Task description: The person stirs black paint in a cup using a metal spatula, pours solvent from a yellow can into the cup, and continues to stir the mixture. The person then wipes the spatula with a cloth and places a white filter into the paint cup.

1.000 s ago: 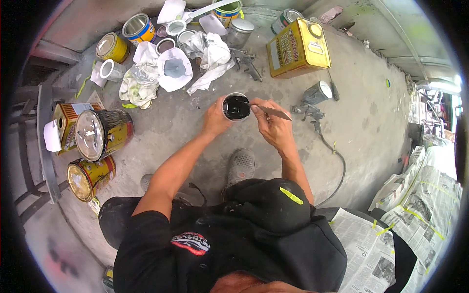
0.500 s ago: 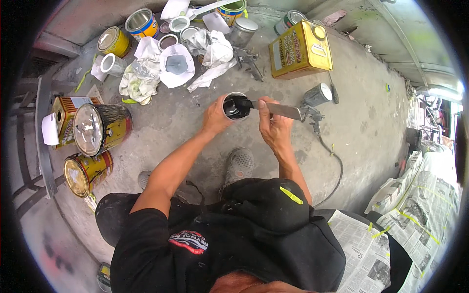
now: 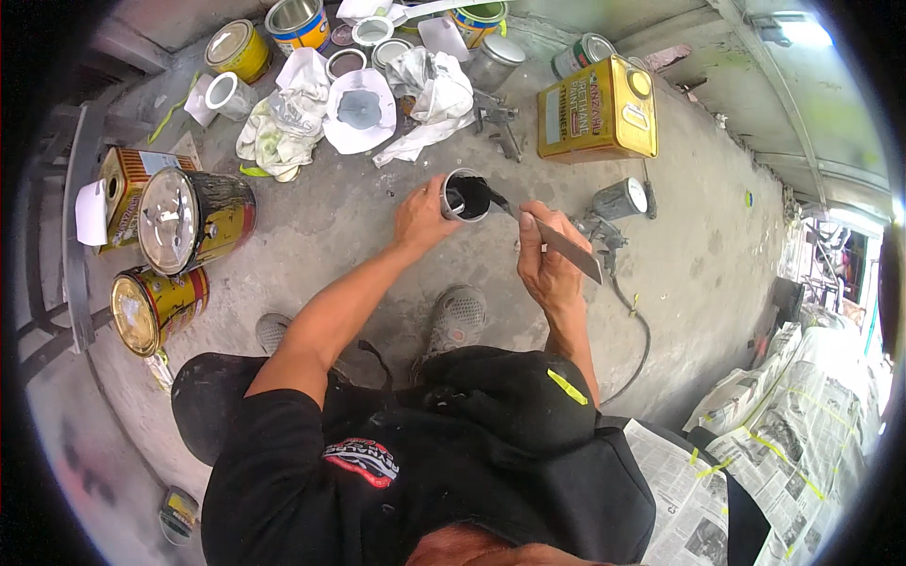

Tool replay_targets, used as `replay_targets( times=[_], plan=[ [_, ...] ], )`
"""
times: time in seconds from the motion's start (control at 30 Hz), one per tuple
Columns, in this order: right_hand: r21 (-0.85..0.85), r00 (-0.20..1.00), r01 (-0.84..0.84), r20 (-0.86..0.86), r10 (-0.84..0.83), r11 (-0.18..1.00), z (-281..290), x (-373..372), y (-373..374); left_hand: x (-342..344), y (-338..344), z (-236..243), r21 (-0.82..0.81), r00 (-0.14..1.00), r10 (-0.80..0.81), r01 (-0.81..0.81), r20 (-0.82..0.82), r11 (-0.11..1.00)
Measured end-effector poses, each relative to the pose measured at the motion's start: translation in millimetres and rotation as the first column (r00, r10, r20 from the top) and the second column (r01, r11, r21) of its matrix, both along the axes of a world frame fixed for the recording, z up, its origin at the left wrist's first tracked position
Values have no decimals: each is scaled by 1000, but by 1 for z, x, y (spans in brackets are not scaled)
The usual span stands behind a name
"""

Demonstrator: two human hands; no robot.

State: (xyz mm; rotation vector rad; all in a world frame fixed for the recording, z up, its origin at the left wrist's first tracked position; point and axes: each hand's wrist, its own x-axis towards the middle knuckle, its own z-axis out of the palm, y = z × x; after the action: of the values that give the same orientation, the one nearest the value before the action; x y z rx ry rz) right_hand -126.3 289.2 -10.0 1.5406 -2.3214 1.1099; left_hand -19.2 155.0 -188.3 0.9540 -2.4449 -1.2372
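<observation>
A small cup of black paint (image 3: 464, 193) is in my left hand (image 3: 425, 215), fingers wrapped round its side. My right hand (image 3: 545, 247) grips a flat metal stirring stick (image 3: 576, 253) that slants up-left to the cup. The stick's upper end is coated black and lies at the cup's right rim; whether it touches the rim I cannot tell. A spray gun (image 3: 604, 241) with a cup (image 3: 618, 198) and hose sits on the floor just right of my right hand.
Lidded buckets (image 3: 175, 222) and a tin (image 3: 132, 174) stand left. Cans (image 3: 297, 24), rags (image 3: 283, 141), a grey-stained paper cone (image 3: 359, 111) and another spray gun (image 3: 497, 123) lie ahead, beside a large yellow tin (image 3: 590, 113). Newspaper-masked panels (image 3: 783, 443) are at lower right.
The cup has risen a little in the picture. My right hand has shifted rightward, drawing the stick's black end from inside the cup to its rim. The surroundings have shifted slightly as the view moves.
</observation>
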Motion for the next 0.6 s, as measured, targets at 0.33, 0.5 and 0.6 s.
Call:
replay_targets(
  times=[0.33, 0.5, 0.6],
  plan=[
    [106, 989, 36, 139, -51, 994, -32, 3, -9, -3, 1, -2, 29, 997, -46, 44, 56, 999],
    [101, 969, -7, 247, -18, 995, -13, 3, -7, -5, 4, 2, 70, 991, -109, 104, 78, 992],
    [128, 955, 28, 289, -64, 991, 6, -3, -1, -2, 4, 3, 55, 993, -94, 90, 76, 994]
  ],
)
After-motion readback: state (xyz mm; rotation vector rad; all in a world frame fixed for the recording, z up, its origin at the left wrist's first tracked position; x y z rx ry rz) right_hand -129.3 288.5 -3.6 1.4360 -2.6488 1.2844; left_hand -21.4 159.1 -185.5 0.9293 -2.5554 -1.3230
